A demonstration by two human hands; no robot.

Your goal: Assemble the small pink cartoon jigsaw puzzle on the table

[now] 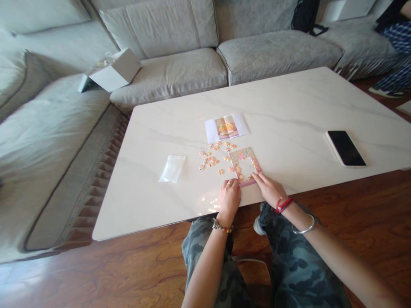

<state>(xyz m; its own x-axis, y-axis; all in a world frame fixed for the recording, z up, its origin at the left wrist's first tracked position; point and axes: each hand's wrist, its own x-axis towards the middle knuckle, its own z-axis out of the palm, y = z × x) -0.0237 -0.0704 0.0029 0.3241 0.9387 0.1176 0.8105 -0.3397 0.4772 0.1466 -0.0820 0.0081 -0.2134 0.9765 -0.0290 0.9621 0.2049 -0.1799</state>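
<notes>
A small pink-framed jigsaw puzzle [245,166] lies near the front edge of the white marble table [289,107], its border filled and its middle bare. My left hand [229,197] rests curled at the puzzle's lower left corner, fingers closed against the frame. My right hand [269,188] lies at the lower right corner with fingers stretched out, fingertips touching the frame. Several loose puzzle pieces [210,161] are scattered to the left of the puzzle. A reference picture [226,127] on white paper lies just beyond them.
An empty clear plastic bag [172,168] lies left of the pieces. A black phone [346,148] lies on the table's right side. A grey sofa [180,72] wraps around the far side, with a white box [112,70] on it. Another person's legs [396,60] are at the far right.
</notes>
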